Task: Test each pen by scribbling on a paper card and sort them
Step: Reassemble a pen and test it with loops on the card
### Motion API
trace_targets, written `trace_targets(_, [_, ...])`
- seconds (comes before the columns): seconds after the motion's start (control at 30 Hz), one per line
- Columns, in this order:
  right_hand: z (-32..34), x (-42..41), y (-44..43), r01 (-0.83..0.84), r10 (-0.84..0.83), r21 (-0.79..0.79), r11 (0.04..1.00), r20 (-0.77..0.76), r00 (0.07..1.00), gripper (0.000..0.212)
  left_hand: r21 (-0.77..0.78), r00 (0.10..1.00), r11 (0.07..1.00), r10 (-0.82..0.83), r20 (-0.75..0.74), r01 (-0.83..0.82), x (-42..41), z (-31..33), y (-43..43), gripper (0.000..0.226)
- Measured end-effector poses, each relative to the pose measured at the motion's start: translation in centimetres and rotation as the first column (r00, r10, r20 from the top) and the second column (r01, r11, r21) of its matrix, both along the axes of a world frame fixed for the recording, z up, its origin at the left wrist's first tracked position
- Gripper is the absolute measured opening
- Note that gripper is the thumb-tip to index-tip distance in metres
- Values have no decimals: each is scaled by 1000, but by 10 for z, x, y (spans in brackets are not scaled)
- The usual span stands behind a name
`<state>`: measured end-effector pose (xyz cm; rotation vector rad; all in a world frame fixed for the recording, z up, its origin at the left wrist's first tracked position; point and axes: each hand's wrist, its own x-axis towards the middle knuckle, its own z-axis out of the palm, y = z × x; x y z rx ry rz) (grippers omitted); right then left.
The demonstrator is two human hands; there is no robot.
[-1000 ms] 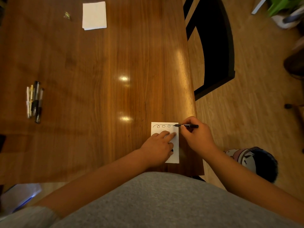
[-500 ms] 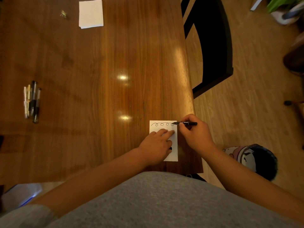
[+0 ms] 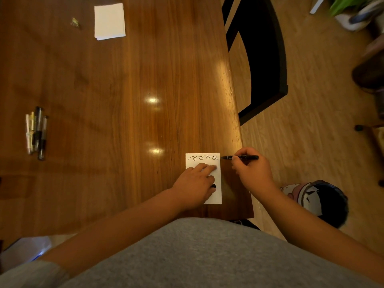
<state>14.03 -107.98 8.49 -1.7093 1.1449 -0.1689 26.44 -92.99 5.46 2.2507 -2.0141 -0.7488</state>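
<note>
Your right hand (image 3: 252,169) had its grip curled round the black pen (image 3: 241,157), which lay nearly level with the tip pointing left. The tip sat just beside the right edge of the paper card (image 3: 218,177), at the end of a looped scribble (image 3: 203,157) along the card's top. Can't tell if the tip touched the desk (image 3: 124,100). Your left hand (image 3: 194,183) lay flat on the card, its grip wide with straight fingers pressing the card down. A small black thing (image 3: 213,186) showed at its thumb, too small to tell what. The card lay near the desk's near right corner. A bunch of other pens (image 3: 35,132) lay side by side far left, well apart from the card. A white paper stack (image 3: 109,21) sat at the far end, with a small green scrap (image 3: 75,22) near it. A black chair (image 3: 264,59) stood right of the desk.
</note>
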Motion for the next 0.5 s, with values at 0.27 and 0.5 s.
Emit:
trace_targets(0.27, [32, -9, -3, 70, -99, 301, 951, 83, 992, 19, -3, 916, 935, 348, -201, -356, 4, 16, 15, 31])
trace_targets(0.5, [48, 0, 4, 25, -72, 375, 927, 112, 991, 24, 6, 880, 906, 411, -239, -422, 4, 28, 23, 29])
